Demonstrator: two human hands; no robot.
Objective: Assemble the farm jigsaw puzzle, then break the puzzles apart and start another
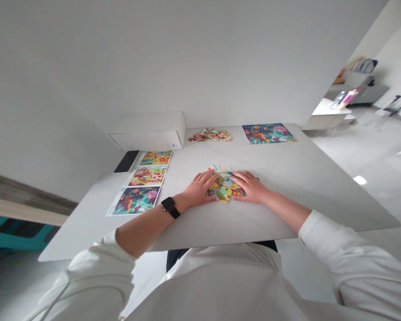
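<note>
A heap of colourful jigsaw puzzle pieces (225,186) lies on the white table (200,227) close in front of me. My left hand (200,189) rests against the heap's left side, fingers stretched forward and thumb apart. On the opposite side my right hand (249,187) curves around the pieces with its fingers spread. Both palms face inward and touch the outer pieces, hiding some of them. Neither hand grips a single piece that I can make out. A black watch (170,207) is on my left wrist.
Another pile of puzzle pieces (211,134) sits by the wall, beside a white box (150,131). An assembled-looking puzzle picture (269,133) lies at the back right. Three printed pictures (148,175) form a column at left, near a dark phone (127,161).
</note>
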